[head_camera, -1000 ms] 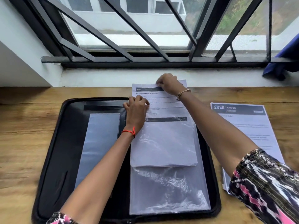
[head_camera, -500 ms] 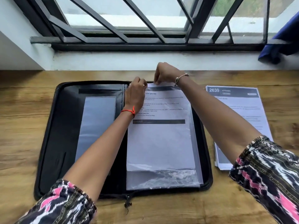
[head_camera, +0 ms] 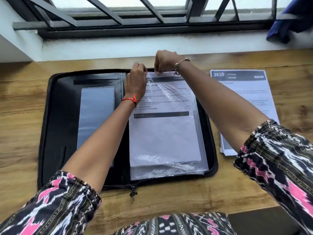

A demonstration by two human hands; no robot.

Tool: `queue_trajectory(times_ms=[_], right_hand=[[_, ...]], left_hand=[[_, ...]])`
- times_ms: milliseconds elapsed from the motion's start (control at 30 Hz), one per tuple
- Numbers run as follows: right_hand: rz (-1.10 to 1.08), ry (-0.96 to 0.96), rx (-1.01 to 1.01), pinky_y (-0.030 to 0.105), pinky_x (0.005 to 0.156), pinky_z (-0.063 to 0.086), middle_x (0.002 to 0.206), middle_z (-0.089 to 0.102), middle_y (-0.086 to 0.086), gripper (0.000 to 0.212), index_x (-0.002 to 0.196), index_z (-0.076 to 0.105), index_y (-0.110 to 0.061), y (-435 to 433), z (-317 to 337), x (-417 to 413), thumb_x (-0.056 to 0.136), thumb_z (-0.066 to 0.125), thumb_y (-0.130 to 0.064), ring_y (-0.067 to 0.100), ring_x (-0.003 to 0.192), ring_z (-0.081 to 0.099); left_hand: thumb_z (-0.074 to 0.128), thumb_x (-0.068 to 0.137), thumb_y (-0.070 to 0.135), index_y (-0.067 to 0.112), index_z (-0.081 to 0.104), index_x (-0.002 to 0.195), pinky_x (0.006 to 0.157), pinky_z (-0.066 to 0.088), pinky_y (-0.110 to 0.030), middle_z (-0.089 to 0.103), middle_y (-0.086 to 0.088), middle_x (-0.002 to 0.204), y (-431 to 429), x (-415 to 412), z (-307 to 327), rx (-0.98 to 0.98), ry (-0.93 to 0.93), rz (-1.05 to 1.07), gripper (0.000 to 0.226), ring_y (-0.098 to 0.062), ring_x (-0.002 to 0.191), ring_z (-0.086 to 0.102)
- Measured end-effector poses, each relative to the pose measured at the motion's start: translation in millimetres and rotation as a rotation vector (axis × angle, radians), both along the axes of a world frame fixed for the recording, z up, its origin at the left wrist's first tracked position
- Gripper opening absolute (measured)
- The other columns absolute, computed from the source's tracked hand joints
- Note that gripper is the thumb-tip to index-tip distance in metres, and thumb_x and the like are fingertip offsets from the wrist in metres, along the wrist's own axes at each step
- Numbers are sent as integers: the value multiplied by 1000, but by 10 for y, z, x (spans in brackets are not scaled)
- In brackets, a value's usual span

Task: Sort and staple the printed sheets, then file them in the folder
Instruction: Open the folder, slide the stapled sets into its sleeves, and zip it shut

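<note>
**Sheets going into a sleeve of the open folder**

I am watching from the head camera as the black zip folder [head_camera: 50, 133] is lying open on the wooden table [head_camera: 22, 116] under a barred window. Its left half is showing a clear pocket [head_camera: 96, 119], lying flat. Just right of the spine, the left hand [head_camera: 136, 82], a red thread at its wrist, is curling its fingers onto the top left corner of a plastic sleeve [head_camera: 169, 172] and grasping it there. The printed sheets [head_camera: 164, 138] are lying inside that sleeve on the folder's right half, reaching from both hands at the top edge down toward me. Their dark header bar is sitting just beneath the knuckles. The right hand [head_camera: 165, 61], wearing a bracelet, is pinching the sleeve's top edge between thumb and fingers, close beside the left hand. Further right, apart from the folder, a second stack of sheets [head_camera: 245, 95] headed "2639 KITCHEN" is resting on the table, partly under the right forearm. A blue cloth [head_camera: 288, 22] is hanging at the sill's far right.
</note>
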State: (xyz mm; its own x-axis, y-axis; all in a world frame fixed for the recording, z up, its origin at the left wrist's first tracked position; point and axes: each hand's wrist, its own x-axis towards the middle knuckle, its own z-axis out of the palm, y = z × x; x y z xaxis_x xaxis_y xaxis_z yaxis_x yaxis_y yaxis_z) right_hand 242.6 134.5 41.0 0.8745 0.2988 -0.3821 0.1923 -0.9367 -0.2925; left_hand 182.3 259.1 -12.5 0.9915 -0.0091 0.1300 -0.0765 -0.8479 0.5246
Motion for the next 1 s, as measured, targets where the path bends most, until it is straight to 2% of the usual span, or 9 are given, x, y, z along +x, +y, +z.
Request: queue_trajectory(times_ms=[67,167,267,400,567,633,767,867,1000], right_hand=[[-2,0,29,34,88,41,101,70,8,21,98,72,-8,9,-43,10,82,62,0,22,98,61],[2,26,112,21,66,42,100,70,13,20,100,71,-3,18,-75,12,82,64,-2,15,81,57],[-20,32,158,19,65,41,99,71,15,20,99,72,-2,23,-101,12,79,68,-4,12,79,56],[-33,6,206,3,46,36,91,72,14,18,94,74,-5,32,-114,11,76,72,-9,10,73,57],[20,140,41,19,48,35,44,53,-4,26,102,71,-7,66,-112,61,80,59,0,5,48,44],[46,169,-28,21,52,40,32,49,-7,25,101,70,-5,70,-142,90,82,55,0,4,39,49],[57,248,-13,27,66,53,64,60,3,24,105,68,1,70,-155,133,86,55,-3,8,56,56],[15,276,64,30,69,54,68,62,0,24,105,70,-3,8,-176,142,85,58,0,12,61,59],[-185,221,322,16,50,50,62,68,-1,18,97,71,-2,-154,-215,21,87,63,-16,6,52,61]], left_hand=[[44,95,10,-1,59,99,70,48,-42,57,-15,108,3,0,5,-4,5,7,19,-34,87,59],[51,94,17,1,56,102,75,49,-45,51,-14,113,6,6,1,-4,56,-17,19,-32,89,58],[56,92,24,6,56,105,74,49,-42,48,-10,116,4,20,-32,37,115,-65,23,-28,93,57],[57,91,25,8,58,102,70,48,-39,54,-9,111,-15,50,-39,-10,79,-32,21,-26,97,58],[59,90,24,7,60,96,67,49,-40,58,-7,106,-37,73,-2,-40,44,-15,18,-26,91,59],[59,90,24,6,60,96,66,48,-40,59,-8,105,-44,65,-4,-46,34,-11,19,-27,90,59],[59,90,24,4,60,94,69,49,-44,58,-10,104,-54,45,-13,-75,15,-11,20,-29,89,59],[57,91,20,3,60,98,71,46,-38,58,-11,106,-36,33,-23,-92,7,-26,18,-28,91,58],[54,91,10,0,60,110,86,45,-37,56,-15,115,60,-70,-57,-100,-58,-75,23,-29,105,53]])
